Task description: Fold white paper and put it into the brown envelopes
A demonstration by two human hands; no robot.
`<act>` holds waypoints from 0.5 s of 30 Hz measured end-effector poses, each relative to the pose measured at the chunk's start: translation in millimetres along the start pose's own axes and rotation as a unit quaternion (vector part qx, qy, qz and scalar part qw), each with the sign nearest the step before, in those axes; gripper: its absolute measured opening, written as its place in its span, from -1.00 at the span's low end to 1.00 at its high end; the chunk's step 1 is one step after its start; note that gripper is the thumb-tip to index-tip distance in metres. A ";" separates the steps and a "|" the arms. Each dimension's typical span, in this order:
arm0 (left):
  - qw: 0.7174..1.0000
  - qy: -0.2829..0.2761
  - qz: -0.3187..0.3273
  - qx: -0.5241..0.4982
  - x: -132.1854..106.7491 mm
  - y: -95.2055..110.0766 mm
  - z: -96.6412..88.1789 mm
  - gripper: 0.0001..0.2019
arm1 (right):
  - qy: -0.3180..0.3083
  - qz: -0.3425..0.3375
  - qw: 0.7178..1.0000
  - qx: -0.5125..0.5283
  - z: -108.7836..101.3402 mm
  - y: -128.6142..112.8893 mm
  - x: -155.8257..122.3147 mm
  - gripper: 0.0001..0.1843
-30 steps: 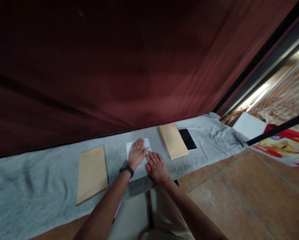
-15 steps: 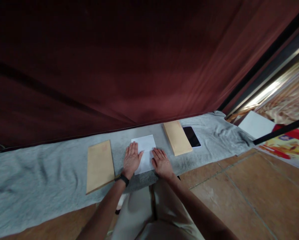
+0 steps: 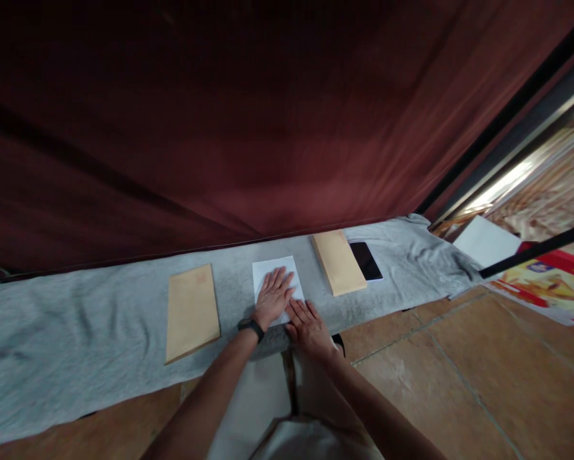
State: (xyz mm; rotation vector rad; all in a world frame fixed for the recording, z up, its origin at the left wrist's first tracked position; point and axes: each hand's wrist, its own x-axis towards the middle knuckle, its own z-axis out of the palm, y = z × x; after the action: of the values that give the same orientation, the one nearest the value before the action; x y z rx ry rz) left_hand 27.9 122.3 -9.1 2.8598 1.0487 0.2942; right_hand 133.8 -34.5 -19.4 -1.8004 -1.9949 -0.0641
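A white folded sheet of paper (image 3: 269,269) lies on a grey cloth (image 3: 76,338) in front of me. My left hand (image 3: 273,296), with a black band on its wrist, lies flat on the middle of the paper, fingers stretched out. Just to its right, my right hand (image 3: 309,324) rests flat on the paper's near right corner, fingers together and extended. Neither hand grips anything.
A brown envelope (image 3: 192,310) lies to the left of the paper, another brown envelope (image 3: 337,261) to the right, with a black phone (image 3: 366,260) beside it. A dark red curtain (image 3: 220,128) hangs behind. Tiled floor (image 3: 459,370), a white sheet (image 3: 486,241) and printed posters lie at right.
Both hands had moved apart to the paper's side edges half a second ago; now they are back together, the left on the paper's middle, the right at its near right corner.
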 end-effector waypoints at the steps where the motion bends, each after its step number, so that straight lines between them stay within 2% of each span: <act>1: 1.000 -0.005 0.005 -0.004 6.1 2.7 1.0 -0.48 | 0.004 0.002 1.000 -0.001 0.4 -0.1 -0.4 -0.45; 4: 1.000 -0.009 0.013 -0.014 22.5 0.2 3.0 -0.48 | 0.009 0.003 1.000 -0.004 1.1 -0.6 -0.3 -0.42; 10: 1.000 0.001 0.012 -0.021 41.3 -22.1 3.1 -0.45 | 0.024 0.008 1.000 -0.001 2.3 -1.4 -0.2 -0.42; 15: 1.000 0.002 -0.014 -0.018 49.8 -20.5 3.4 -0.45 | 0.035 0.007 0.999 -0.001 5.1 -0.7 -1.0 -0.41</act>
State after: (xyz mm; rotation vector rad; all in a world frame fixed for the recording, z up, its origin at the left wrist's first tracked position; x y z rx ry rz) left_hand 52.8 170.2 -7.8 2.8110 1.0714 0.3129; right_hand 131.7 -33.8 -24.2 -1.7879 -1.9347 -0.1238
